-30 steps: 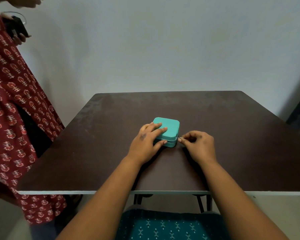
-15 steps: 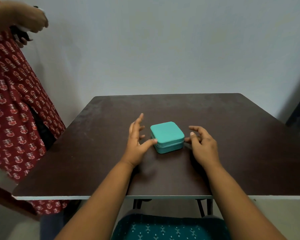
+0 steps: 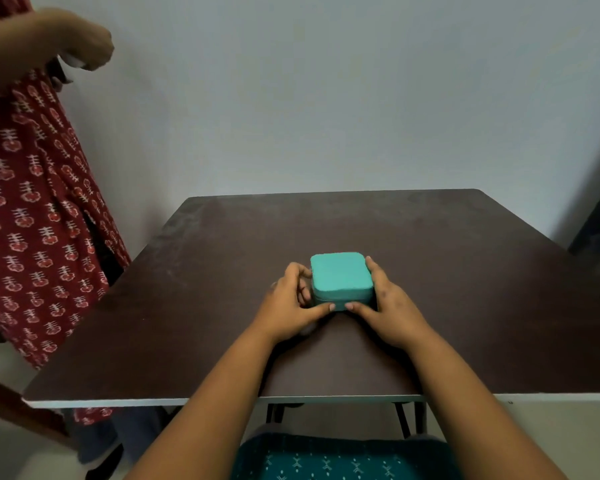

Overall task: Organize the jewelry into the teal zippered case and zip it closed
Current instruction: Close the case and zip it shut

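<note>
The teal zippered case (image 3: pixel 340 275) sits closed on the dark brown table (image 3: pixel 482 278), near the middle. My left hand (image 3: pixel 288 303) holds its left side, fingers curled against that side and the thumb along the front edge. My right hand (image 3: pixel 392 306) cups the right side, with the fingers laid along it and the thumb on the front edge, almost meeting the left thumb. No loose jewelry shows on the table.
A person in a red patterned dress (image 3: pixel 25 202) stands close to the table's left edge, holding a small object up high. A grey wall stands behind the table. Teal patterned fabric (image 3: pixel 326 459) lies below the near table edge.
My right hand let go of the zipper pull and both hands lifted off the case. Now both have closed in on its sides. The case has turned squarer to me.
</note>
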